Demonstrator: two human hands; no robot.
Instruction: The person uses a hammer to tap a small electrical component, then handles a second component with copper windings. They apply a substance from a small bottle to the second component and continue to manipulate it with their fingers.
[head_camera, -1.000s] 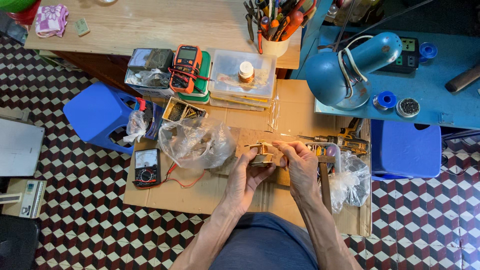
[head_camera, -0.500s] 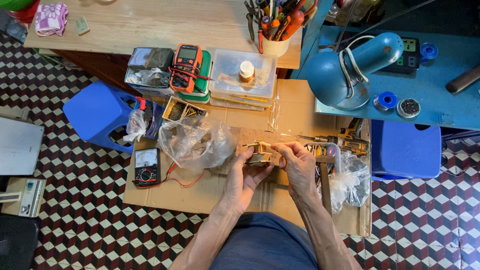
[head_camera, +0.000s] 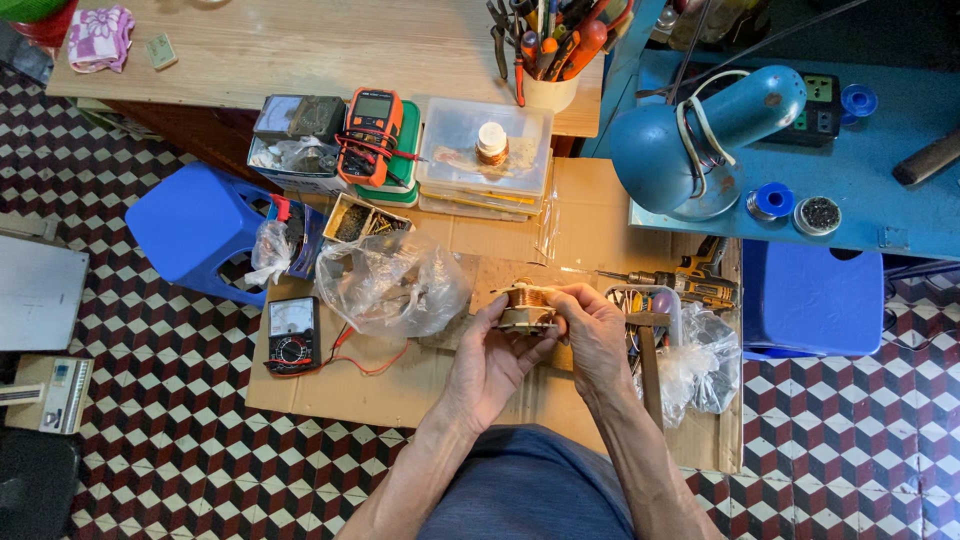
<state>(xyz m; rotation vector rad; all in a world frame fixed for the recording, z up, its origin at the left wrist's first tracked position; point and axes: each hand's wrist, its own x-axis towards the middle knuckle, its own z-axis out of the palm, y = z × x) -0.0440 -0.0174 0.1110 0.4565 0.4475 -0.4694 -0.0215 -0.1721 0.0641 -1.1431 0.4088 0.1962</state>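
Head view — left hand (head_camera: 488, 362), right hand (head_camera: 597, 335), gripping copper coil (head_camera: 527, 305)

The copper-wound coil (head_camera: 527, 305) at the frame's centre is partly covered by the fingers of the left hand (head_camera: 490, 360) and right hand (head_camera: 598, 335), so its underside and ends cannot be made out. The contents of the crumpled clear bag (head_camera: 392, 285) left of it are too blurred by the plastic to tell. At the top edge the cup of tools (head_camera: 548, 88) is cut off, and at the left edge the grey box (head_camera: 38, 292) runs out of frame.
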